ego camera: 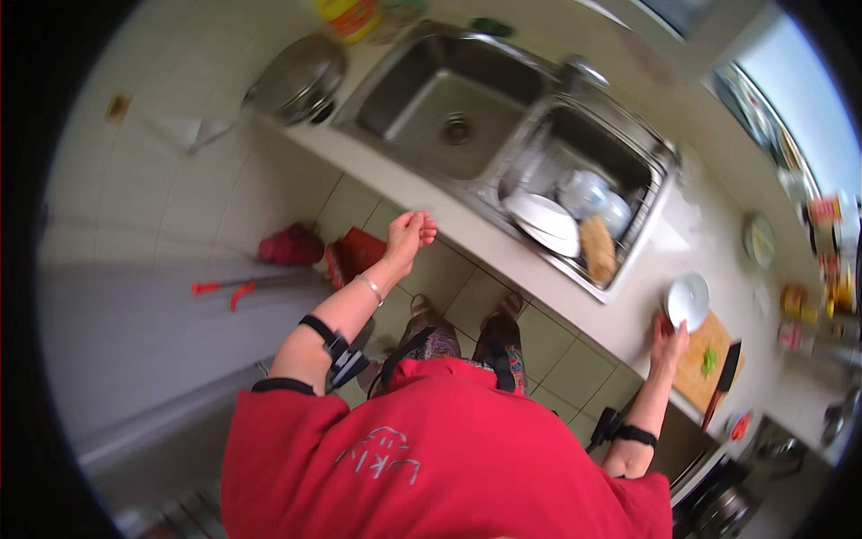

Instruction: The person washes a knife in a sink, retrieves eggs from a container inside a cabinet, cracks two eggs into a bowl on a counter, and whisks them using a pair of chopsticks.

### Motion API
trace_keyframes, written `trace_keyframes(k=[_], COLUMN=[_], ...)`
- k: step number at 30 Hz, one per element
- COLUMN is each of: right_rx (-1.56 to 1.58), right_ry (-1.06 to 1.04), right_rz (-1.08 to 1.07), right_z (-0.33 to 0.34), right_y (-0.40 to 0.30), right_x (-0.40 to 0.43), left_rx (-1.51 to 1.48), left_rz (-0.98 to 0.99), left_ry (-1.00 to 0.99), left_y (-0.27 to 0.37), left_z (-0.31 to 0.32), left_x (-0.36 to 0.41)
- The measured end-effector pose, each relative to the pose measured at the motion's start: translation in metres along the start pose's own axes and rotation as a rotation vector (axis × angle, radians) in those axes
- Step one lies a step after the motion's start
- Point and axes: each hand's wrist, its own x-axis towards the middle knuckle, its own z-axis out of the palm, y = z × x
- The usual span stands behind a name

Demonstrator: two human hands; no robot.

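Note:
My right hand (668, 342) grips the near rim of a white bowl (689, 300) over the counter, at the corner of a wooden cutting board (700, 372). Chopped green vegetable (709, 362) lies on that board. A knife with a dark blade (729, 367) rests across the board's right side. At the counter's front edge, before the sinks, my left hand (409, 234) hangs with curled fingers and nothing visible in it.
The left sink basin (431, 128) has a drain. In the right basin, a rack holds white plates (544, 222), pale bowls (592, 199) and a tan loofah-like scrubber (597, 250). A metal pot (300, 77) stands left. Condiment jars (794, 302) line the right. A red dustpan (357, 252) is below.

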Motion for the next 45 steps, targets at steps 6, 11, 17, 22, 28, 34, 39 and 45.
trace_keyframes(k=[6,11,17,22,28,34,39,45], right_rx=[-0.356,-0.558,-0.926,-1.217,-1.494,-1.559,-1.522,-1.456], right_ry=[0.273,0.190,-0.259,-0.631,-0.996,-1.077,-1.195,-1.280], right_rz=[-0.109,-0.181,-0.232,-0.128,-0.152,-0.206,-0.216,-0.483], right_z=[0.018,0.039,0.109,0.156,0.181,0.227,0.262,0.316], right_y=[0.012,0.056,0.134,0.180,0.249,0.312,0.383,0.489], right_x=[-0.051,-0.118,-0.209,-0.250,-0.224,-0.201,-0.174,-0.126], left_rx=[-0.303,-0.601,-0.796,-0.748,-0.684,-0.420,-0.293,-0.188], left_rz=[-0.106,-0.196,-0.273,-0.266,-0.272,-0.060,0.122,0.134], left_ry=[0.263,0.206,-0.076,-0.068,-0.014,-0.090,0.022,0.016], left_y=[-0.041,-0.057,-0.048,-0.035,-0.045,-0.083,-0.093,-0.078], left_z=[-0.091,-0.111,-0.088,-0.094,-0.102,-0.155,-0.204,-0.269], left_x=[0.062,0.135,0.152,0.144,0.137,0.122,0.107,0.089])
